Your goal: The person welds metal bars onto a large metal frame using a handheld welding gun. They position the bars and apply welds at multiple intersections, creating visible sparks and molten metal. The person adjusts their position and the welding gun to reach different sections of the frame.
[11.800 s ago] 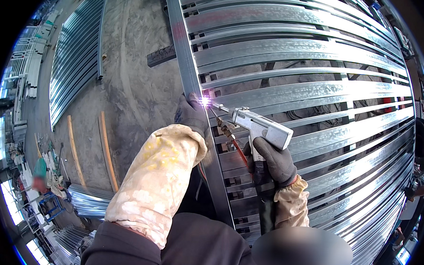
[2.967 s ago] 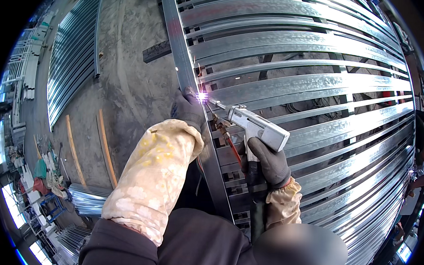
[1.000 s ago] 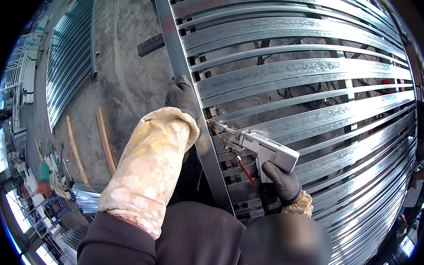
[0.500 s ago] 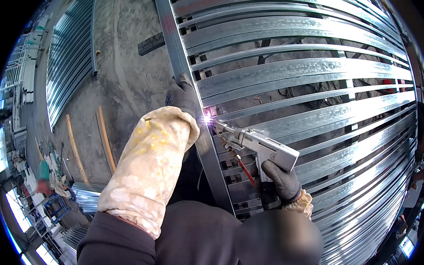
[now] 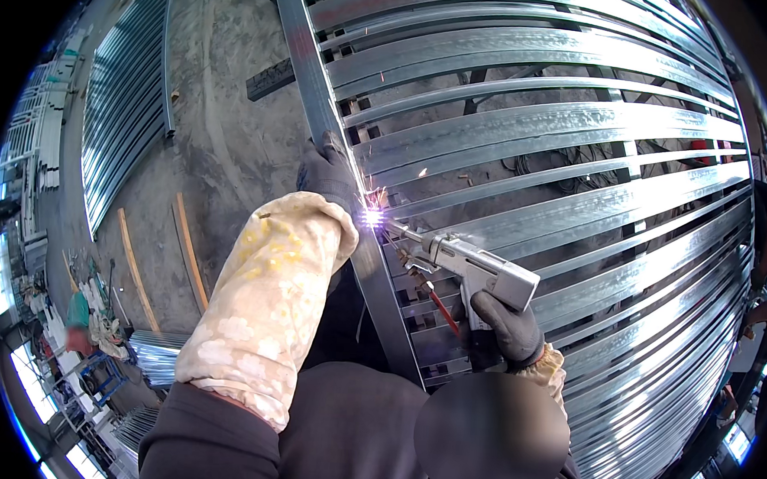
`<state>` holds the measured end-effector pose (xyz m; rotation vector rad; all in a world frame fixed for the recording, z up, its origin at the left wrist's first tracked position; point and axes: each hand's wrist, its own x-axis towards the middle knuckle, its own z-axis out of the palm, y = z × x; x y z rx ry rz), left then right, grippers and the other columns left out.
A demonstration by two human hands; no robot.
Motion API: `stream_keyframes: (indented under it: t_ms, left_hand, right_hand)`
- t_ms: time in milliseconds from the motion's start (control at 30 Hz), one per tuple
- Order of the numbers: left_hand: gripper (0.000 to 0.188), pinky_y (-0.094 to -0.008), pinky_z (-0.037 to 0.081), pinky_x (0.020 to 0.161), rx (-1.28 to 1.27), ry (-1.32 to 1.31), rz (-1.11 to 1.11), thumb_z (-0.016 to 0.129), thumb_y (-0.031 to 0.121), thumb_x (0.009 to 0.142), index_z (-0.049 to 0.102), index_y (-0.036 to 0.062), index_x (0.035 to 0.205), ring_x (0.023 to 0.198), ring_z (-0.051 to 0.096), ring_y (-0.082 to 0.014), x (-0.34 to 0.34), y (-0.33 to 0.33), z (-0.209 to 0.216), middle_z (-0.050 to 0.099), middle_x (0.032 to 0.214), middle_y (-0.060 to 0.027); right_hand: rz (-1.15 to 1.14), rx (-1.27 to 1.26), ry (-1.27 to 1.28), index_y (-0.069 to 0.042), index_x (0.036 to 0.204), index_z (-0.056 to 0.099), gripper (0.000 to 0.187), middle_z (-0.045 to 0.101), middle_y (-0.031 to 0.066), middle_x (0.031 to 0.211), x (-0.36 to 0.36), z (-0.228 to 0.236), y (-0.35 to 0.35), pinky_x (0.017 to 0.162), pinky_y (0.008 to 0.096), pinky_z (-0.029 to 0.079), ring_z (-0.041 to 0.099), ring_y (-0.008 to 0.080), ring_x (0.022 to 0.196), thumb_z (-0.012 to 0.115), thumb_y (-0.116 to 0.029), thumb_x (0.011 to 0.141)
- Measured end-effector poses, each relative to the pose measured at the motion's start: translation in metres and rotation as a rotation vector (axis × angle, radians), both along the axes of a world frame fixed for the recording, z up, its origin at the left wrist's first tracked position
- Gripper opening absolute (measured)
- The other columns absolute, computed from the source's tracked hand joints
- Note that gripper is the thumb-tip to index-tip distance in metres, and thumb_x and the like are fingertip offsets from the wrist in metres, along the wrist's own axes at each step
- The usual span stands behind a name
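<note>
Holds a silver welding gun (image 5: 484, 272) in the gloved right hand (image 5: 511, 329), with fingers (image 5: 505, 318) curled round its grip. Points its nozzle (image 5: 408, 234) leftward and slightly upward from those fingers, toward the corner between a long metal bar (image 5: 385, 300) and the near end of a narrow slat (image 5: 490, 190). Burns a bright violet-white arc (image 5: 372, 217) there, between the two hands, just below and right of the left fingers. Throws a few orange sparks (image 5: 422, 173) above it; cannot tell, through the glare, whether touching metal with the tip. Carries a red hose (image 5: 443, 310) beneath the barrel, just left of the right fingers.

Lays the gloved left hand (image 5: 326, 174) against the outer side of the bar, fingertips pointing up along it; cannot tell whether gripping the bar or merely resting on it.

Wears a pale patterned sleeve cover (image 5: 268, 285) behind the left fingers and a tan cuff (image 5: 547, 369) behind the right ones. Has rows of shiny slats (image 5: 546, 125) above and right of both hands, with dark cables (image 5: 569, 167) showing through the gaps. Has a dark block (image 5: 270, 79) beyond the left fingers, up and left, and farther left, on the grey floor (image 5: 233, 127), two wooden strips (image 5: 192, 255) and a rack of metal strips (image 5: 130, 105).
</note>
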<state>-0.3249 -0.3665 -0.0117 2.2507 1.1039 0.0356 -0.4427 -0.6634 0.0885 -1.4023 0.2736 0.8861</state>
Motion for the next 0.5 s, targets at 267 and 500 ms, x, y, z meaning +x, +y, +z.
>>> stream_keyframes:
  t_ms: [267, 500]
  left_hand:
    - [0.056, -0.0543, 0.050, 0.086, 0.011, -0.027, 0.024, 0.040, 0.050, 0.102, 0.058, -0.0011, 0.117, 0.101, 0.064, -0.0498, -0.002, 0.002, 0.007, 0.069, 0.105, -0.0289]
    - [0.057, -0.0541, 0.049, 0.088, 0.008, -0.033, 0.016, 0.040, 0.050, 0.101, 0.059, -0.0015, 0.117, 0.104, 0.062, -0.0499, -0.002, -0.003, 0.015, 0.068, 0.107, -0.0301]
  right_hand:
    - [0.008, -0.011, -0.104, 0.004, 0.119, 0.061, 0.031, 0.067, 0.0064, 0.093, -0.005, -0.009, -0.002, 0.074, 0.0278, 0.050, 0.063, 0.0135, 0.084, 0.056, -0.020, 0.099]
    - [-0.020, 0.024, -0.011, 0.003, 0.120, 0.060, 0.031, 0.067, 0.0058, 0.093, -0.002, 0.006, 0.001, 0.075, 0.0270, 0.050, 0.063, 0.0134, 0.085, 0.055, -0.019, 0.099]
